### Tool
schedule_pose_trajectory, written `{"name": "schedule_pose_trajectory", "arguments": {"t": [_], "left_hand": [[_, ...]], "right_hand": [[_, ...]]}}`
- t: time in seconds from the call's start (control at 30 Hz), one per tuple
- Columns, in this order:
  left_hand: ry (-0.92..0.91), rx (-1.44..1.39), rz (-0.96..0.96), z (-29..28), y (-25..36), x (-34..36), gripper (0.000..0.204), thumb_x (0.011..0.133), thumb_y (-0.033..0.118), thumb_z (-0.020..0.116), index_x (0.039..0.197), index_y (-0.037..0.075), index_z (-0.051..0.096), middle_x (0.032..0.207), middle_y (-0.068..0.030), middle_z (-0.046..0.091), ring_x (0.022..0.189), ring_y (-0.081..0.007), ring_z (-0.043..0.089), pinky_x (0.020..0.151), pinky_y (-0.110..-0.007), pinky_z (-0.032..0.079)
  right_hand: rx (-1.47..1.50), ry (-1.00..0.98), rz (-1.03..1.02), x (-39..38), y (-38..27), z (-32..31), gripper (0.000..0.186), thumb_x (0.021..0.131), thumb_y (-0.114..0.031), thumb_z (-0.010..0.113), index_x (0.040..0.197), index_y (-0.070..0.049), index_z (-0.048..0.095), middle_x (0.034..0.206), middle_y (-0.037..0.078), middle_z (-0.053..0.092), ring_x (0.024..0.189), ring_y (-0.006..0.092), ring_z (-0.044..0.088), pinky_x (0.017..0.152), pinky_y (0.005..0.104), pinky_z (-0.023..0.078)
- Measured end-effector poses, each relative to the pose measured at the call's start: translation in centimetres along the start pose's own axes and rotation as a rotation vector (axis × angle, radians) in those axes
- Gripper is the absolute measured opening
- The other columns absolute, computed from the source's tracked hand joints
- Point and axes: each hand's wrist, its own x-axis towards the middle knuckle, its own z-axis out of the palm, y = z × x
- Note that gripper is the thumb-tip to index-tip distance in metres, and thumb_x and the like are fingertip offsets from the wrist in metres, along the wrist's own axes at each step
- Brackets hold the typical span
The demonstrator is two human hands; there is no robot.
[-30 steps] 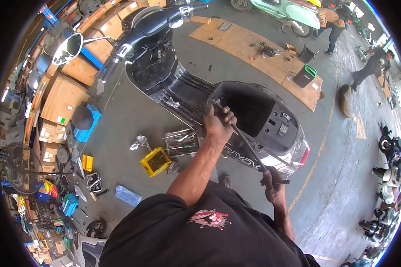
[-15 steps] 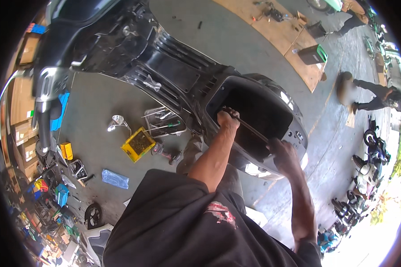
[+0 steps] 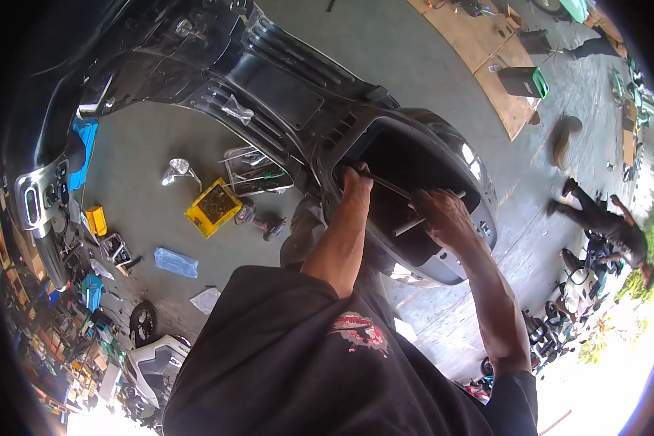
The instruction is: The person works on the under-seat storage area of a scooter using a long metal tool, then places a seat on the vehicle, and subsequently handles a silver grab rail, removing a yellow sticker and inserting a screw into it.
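I stand over a black scooter [image 3: 276,91] whose storage compartment [image 3: 400,145] gapes without a seat on top. A long T-handle wrench [image 3: 389,187] slants across its opening. At the compartment's near left wall, my left hand [image 3: 356,178] is closed around the far end of the shaft, hiding the tip and whatever it meets. My right hand [image 3: 443,216] grips the middle of the crossbar, whose two bare ends stick out on either side of the fingers. A small clear plastic packet [image 3: 237,110] lies on the footboard.
Left of my legs, a yellow bin [image 3: 202,224] holds small parts, beside a cordless power tool [image 3: 263,224], a wire rack [image 3: 229,168] with tools and a mirror [image 3: 179,171]. Blue wrapping [image 3: 176,262] lies nearby. A person [image 3: 625,232] walks at right near parked motorcycles.
My right hand has turned and moved up and left, and the crossbar now shows. My left hand stays on the shaft. The view has shifted, and the person at right has walked on.
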Motion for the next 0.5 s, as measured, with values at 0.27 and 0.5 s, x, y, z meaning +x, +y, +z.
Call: {"name": "schedule_pose_trajectory", "arguments": {"t": [0.27, 0.5], "left_hand": [[0.015, 0.02, 0.062, -0.5, -0.1, 0.2, 0.02, 0.095, 0.017, 0.043, 0.077, 0.012, 0.048, 0.066, 0.0003, 0.044, 0.054, -0.0122, 0.044, 0.047, -0.024, 0.039], [0.021, 0.054, 0.088, 0.3, -0.6, 0.6, 0.016, 0.095, 0.017, 0.043, 0.083, 0.011, 0.052, 0.072, -0.0013, 0.049, 0.06, -0.0131, 0.05, 0.052, -0.025, 0.044]], "right_hand": [[0.032, -0.171, 0.272, 1.4, -3.8, -0.7, 0.015, 0.09, -0.013, 0.048, 0.091, -0.002, 0.058, 0.077, 0.02, 0.064, 0.078, 0.0385, 0.064, 0.072, 0.0479, 0.048], [0.072, -0.175, 0.383, 4.5, -4.7, -1.8, 0.017, 0.087, -0.013, 0.052, 0.09, 0.0, 0.063, 0.079, 0.025, 0.063, 0.081, 0.0433, 0.062, 0.072, 0.0495, 0.048]]}}
